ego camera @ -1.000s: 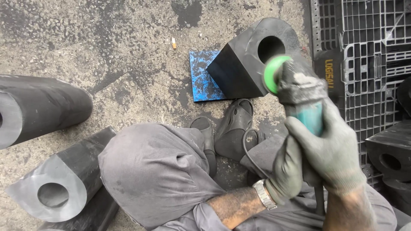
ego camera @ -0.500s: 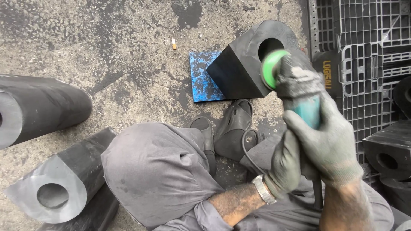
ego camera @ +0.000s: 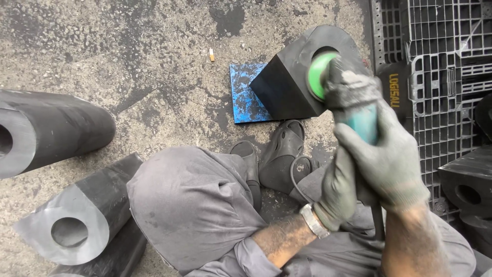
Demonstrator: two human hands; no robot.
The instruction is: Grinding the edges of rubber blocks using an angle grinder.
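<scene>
On the stained concrete floor, both gloved hands, left and right, clamp the teal angle grinder, its green disc against the black hollow rubber block; kickback could likely wrench it towards the nearby legs.

the floor is rough grey concrete, pitted and mottled with dark stains; a darker patch sits near the top edge; a small cigarette butt lies on it, just above a scuffed blue square plate lying flat; black plastic pallets with open grid tops fill the right side; a large black hollow cylinder lies on its side at the left, well apart from the pallets; the light is flat and even, casting only soft shadows.
</scene>
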